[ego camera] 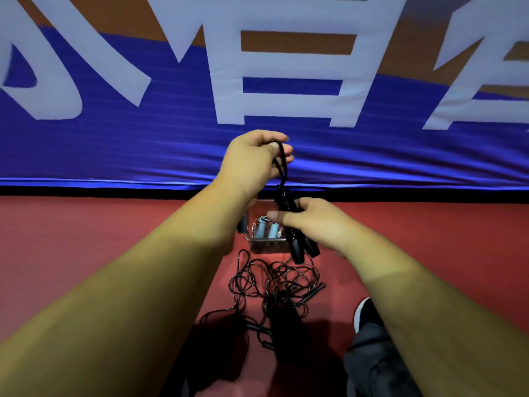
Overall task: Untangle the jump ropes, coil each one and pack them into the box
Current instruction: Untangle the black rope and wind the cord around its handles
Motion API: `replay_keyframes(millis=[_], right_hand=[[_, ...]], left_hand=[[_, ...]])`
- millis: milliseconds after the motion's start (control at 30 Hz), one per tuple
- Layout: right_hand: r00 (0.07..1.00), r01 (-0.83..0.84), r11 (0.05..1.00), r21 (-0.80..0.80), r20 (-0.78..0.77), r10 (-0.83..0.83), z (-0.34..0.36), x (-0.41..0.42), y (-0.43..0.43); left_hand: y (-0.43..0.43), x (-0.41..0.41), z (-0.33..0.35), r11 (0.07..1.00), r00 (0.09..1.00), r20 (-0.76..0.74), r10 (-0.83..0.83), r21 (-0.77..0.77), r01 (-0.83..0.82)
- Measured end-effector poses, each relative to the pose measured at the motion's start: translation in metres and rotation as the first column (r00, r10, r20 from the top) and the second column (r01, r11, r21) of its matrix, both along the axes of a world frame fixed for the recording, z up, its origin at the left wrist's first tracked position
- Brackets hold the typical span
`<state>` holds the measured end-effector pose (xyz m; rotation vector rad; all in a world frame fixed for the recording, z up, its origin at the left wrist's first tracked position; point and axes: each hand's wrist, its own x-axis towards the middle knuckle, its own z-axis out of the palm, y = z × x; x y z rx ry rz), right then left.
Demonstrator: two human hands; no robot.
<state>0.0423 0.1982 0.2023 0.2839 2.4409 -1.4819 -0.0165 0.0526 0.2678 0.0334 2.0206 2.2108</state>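
In the middle, my left hand (pixel 254 159) held the black jump rope (pixel 282 179) up; my right hand (pixel 312 222) gripped its coil.

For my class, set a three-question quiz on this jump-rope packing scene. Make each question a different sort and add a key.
1. True or false: the clear box already holds a rope with light-blue handles.
2. Which hand grips the top loop of the black rope bundle? A) left hand B) right hand C) neither
3. Fill in: the tangled black ropes lie on the ___ floor, nearer the person than the box.

Key: 1 true; 2 A; 3 red.
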Motion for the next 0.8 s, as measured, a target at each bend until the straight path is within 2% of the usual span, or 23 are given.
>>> replay_keyframes(millis=[167, 433, 533, 633, 800], right_hand=[[0.997, 0.082, 0.996, -0.036, 0.015, -0.082, -0.01, -0.003, 0.017], [0.981, 0.182, 0.964, 0.195, 0.028, -0.19, -0.05, -0.031, 0.047], [0.97, 0.229, 0.962, 0.149, 0.054, -0.239, -0.079, -0.044, 0.043], [0.937, 0.306, 0.95, 0.061, 0.155, -0.312, -0.115, -0.059, 0.038], [0.909, 0.242, 0.968, 0.065, 0.332, -0.25, -0.162, -0.093, 0.042]], left_hand=[[-0.001, -0.006, -0.013, 0.995, 0.996, 0.089, 0.005, -0.104, 0.004], [0.016, -0.036, -0.056, 0.948, 0.979, 0.185, -0.088, -0.286, 0.139], [0.02, -0.052, -0.088, 0.927, 0.978, 0.186, -0.09, -0.343, 0.151], [0.019, -0.066, -0.129, 0.931, 0.974, 0.207, -0.089, -0.331, 0.155], [0.019, -0.088, -0.197, 0.924, 0.955, 0.278, -0.1, -0.329, 0.192]])
